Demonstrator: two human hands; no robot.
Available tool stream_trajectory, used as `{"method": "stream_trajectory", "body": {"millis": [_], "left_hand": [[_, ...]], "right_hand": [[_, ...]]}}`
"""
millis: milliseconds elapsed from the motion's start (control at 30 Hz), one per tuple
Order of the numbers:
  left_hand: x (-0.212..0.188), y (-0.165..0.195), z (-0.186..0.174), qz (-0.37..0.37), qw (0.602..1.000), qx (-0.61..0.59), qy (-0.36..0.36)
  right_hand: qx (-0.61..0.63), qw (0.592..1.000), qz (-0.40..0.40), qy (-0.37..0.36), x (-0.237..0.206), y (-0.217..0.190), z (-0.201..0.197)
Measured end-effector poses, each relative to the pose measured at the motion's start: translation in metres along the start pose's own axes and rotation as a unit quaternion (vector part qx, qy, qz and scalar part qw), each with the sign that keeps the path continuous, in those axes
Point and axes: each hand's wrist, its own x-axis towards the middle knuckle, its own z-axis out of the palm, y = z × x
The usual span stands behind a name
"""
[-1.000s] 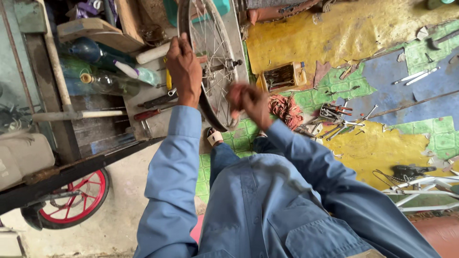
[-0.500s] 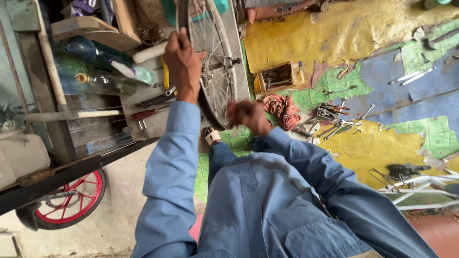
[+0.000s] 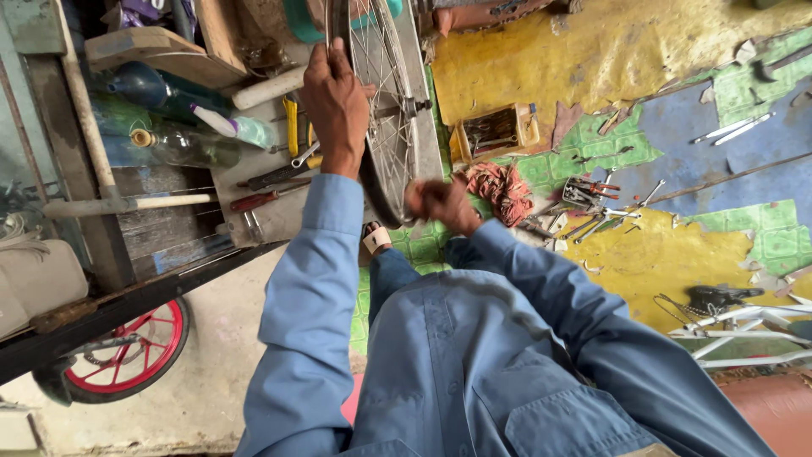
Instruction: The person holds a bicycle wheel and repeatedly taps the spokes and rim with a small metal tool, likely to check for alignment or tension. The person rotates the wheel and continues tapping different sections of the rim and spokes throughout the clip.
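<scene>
A spoked bicycle wheel (image 3: 385,110) stands upright on edge in front of me, its axle pointing right. My left hand (image 3: 336,101) grips the wheel's rim near the top left. My right hand (image 3: 440,203) is curled into a fist by the lower edge of the rim, blurred; I cannot tell if it holds a small tool. Both arms are in blue sleeves.
A wooden cart (image 3: 152,195) on the left carries bottles, spanners and screwdrivers. A small yellow box (image 3: 495,131), a red rag (image 3: 503,186) and loose tools (image 3: 600,207) lie on the painted floor. A red-rimmed wheel (image 3: 127,351) sits at lower left, a white frame (image 3: 736,330) at right.
My right hand has dropped lower and nearer along the rim. My left hand has kept its grip on the rim while the view shifted slightly.
</scene>
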Motion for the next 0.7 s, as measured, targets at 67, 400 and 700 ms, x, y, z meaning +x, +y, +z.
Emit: {"method": "stream_trajectory", "body": {"millis": [67, 400, 700], "left_hand": [[-0.002, 0.002, 0.001, -0.016, 1.000, 0.006, -0.003], [0.000, 0.000, -0.004, 0.000, 1.000, 0.016, -0.006], [-0.003, -0.006, -0.023, -0.064, 0.996, -0.053, -0.021]], "right_hand": [[-0.156, 0.977, 0.105, 0.103, 0.026, -0.003, -0.013], [-0.200, 0.952, -0.061, 0.222, 0.060, 0.008, 0.030], [-0.191, 0.962, 0.083, 0.174, 0.069, 0.003, -0.002]]}}
